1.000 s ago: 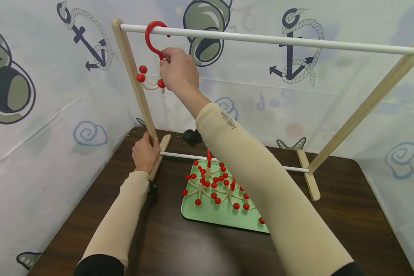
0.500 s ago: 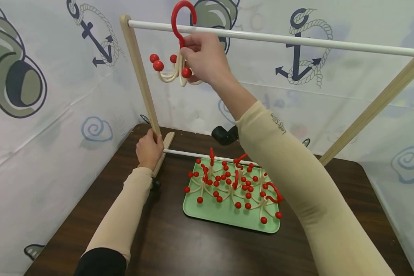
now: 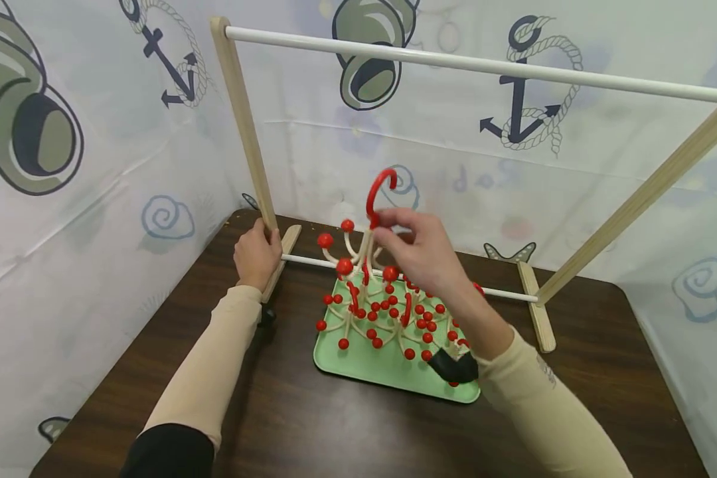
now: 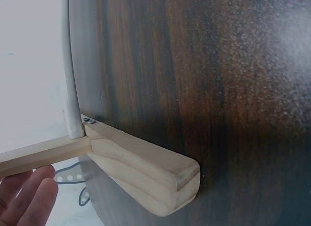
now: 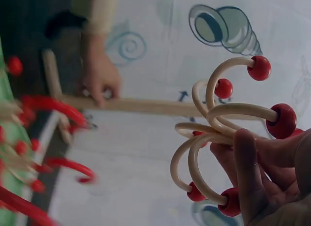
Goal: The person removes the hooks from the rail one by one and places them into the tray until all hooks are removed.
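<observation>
My right hand (image 3: 421, 249) pinches the neck of a hook hanger (image 3: 366, 247), just under its red hook. The hanger has curved cream arms tipped with red balls; it is upright, below the top bar and overlapping the back of the green tray (image 3: 388, 380) in the head view. Seen in the right wrist view, the fingers (image 5: 246, 160) close round its stem, and its arms (image 5: 238, 109) spread out. My left hand (image 3: 257, 255) grips the lower part of the rack's left wooden upright (image 3: 247, 133); its fingertips (image 4: 41, 199) show beside that upright in the left wrist view.
Several similar hangers (image 3: 348, 317) stand crowded on the tray. The rack has a white top bar (image 3: 484, 64), a white lower bar (image 3: 508, 294), a right upright (image 3: 633, 199) and wooden feet (image 3: 536, 309). Patterned cloth (image 3: 430, 133) surrounds the dark table (image 3: 299, 411).
My right hand has lifted the hanger's hook off the top bar, then brought it down and to the right, over the tray. My left hand stays on the upright.
</observation>
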`<state>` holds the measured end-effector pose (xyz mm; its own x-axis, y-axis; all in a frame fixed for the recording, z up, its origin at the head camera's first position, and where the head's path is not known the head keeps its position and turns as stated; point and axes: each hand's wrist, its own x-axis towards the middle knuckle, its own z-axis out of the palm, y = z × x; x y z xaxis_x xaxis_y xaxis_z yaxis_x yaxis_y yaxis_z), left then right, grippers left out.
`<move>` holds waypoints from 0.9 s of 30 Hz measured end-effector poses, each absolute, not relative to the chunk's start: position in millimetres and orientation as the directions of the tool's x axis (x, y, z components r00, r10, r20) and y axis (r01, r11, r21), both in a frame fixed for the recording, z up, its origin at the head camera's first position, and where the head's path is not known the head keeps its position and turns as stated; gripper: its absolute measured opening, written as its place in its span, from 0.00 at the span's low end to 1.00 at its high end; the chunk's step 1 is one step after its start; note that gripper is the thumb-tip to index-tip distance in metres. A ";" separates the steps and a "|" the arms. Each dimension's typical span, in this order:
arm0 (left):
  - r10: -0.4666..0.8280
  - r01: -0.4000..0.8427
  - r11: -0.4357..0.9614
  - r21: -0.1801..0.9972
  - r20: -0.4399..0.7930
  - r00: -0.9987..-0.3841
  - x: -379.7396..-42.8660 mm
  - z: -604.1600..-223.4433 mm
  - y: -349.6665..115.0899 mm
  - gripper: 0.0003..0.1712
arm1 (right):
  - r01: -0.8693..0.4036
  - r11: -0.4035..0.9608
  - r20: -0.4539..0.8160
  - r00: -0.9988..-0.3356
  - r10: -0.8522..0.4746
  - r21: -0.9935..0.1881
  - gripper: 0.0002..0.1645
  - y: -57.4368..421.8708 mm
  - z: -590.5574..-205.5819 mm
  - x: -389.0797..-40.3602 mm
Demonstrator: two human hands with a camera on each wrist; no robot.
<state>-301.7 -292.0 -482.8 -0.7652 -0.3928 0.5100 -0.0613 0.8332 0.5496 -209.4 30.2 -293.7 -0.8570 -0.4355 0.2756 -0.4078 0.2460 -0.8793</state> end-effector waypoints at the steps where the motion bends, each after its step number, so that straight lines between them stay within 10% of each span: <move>1: -0.392 -0.063 0.834 0.549 0.507 -0.768 -302.0 -482.6 -291.5 0.14 | -0.387 0.241 0.259 -0.864 -0.432 -0.890 0.18 33.4 -306.7 -202.8; 16: -0.389 -0.058 0.832 0.552 0.505 -0.771 -303.3 -479.7 -292.2 0.13 | -0.183 0.152 0.111 -0.914 -0.389 -0.971 0.11 32.4 -454.8 -143.1; 27: -0.399 -0.073 0.826 0.559 0.488 -0.777 -300.8 -479.2 -290.2 0.14 | -0.379 0.252 0.273 -0.888 -0.370 -0.891 0.10 28.9 -484.2 -137.6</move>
<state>-300.8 -290.2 -479.2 -0.7767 -0.3986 0.4878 -0.0727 0.8259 0.5591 -137.6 28.9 -484.2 -0.8879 -0.3704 0.2729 -0.3788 0.2517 -0.8906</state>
